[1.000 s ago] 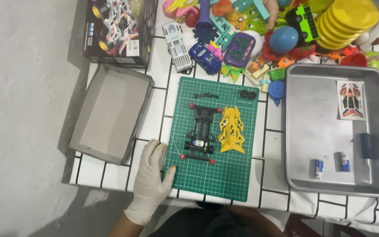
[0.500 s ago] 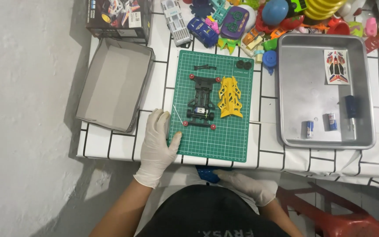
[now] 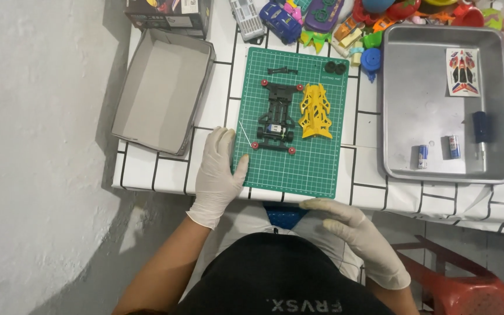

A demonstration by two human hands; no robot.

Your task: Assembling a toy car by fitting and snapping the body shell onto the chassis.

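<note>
Single head-worn view, looking almost straight down from above the person's torso — table edge runs across mid-frame, far side of the tiled table (image 3: 368, 169) at top. Moderately near: green cutting mat (image 3: 290, 175) sits centre, metal tray (image 3: 392, 105) right, grey box (image 3: 147, 122) left, wall at left — no second view to overlap.

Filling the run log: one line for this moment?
left hand: flat on green mat edge | right hand: below table edge, empty | toy car frame: on mat
</note>
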